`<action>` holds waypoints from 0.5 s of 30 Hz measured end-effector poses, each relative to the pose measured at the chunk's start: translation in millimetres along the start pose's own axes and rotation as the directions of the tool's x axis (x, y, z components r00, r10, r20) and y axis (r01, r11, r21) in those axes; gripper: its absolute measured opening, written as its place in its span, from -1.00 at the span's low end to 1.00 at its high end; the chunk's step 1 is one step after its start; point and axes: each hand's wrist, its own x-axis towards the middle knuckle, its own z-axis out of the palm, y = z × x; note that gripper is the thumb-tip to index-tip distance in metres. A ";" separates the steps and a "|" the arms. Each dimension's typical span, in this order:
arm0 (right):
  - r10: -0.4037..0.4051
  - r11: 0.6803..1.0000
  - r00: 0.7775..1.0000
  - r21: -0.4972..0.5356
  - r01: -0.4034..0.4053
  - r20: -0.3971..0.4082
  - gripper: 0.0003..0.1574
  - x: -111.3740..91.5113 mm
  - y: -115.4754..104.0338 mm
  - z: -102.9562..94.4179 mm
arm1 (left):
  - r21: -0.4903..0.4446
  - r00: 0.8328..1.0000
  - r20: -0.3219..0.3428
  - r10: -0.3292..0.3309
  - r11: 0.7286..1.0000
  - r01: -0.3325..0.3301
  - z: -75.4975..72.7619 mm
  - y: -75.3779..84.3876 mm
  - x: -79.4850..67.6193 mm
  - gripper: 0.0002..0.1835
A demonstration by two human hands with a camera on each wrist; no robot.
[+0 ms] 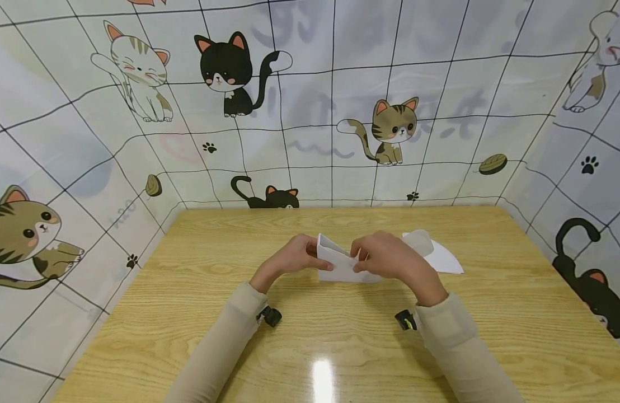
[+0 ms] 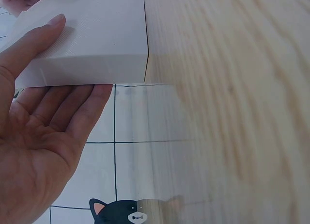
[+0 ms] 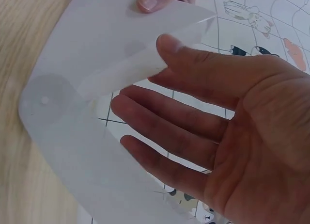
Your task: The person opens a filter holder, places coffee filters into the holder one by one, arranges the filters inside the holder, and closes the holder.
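A thin white box-like case [image 1: 340, 271] stands on its long edge on the table, its upper side gaping. My left hand [image 1: 295, 256] grips its left end, thumb on the near face and fingers behind. In the left wrist view, the case [image 2: 101, 35] shows a broad face and a narrow side. My right hand [image 1: 388, 258] pinches the rim near the right end between thumb and forefinger; the other fingers [image 3: 164, 120] are spread loosely. A translucent white flap [image 3: 111, 161] with a small round dot extends from the case beside them. Which parts join is partly hidden.
Behind the right hand lies a white pointed panel [image 1: 446, 260] with a rounded translucent piece [image 1: 419, 242]. The wooden table [image 1: 229, 240] meets a cat-print cloth [image 1: 315, 134] at the back and sides. Small black cameras [image 1: 271, 315] sit at both cuffs.
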 end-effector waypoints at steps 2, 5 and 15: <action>-0.009 1.000 1.000 -0.008 0.008 -0.020 -0.70 -2.0 -1.1 -3.1 | -0.001 1.000 0.000 0.000 1.000 0.000 0.1 0.2 -0.2 -0.68; -0.032 0.999 0.998 -0.020 0.031 -0.053 -0.70 -4.5 -2.2 -7.7 | -0.006 1.000 0.001 0.001 1.000 -0.001 0.2 0.4 -0.7 -0.68; 0.005 0.999 0.989 -0.048 -0.012 -0.147 -0.72 -22.3 -4.8 -29.0 | -0.015 1.000 0.006 0.009 1.000 -0.008 -0.2 0.1 -1.3 -0.67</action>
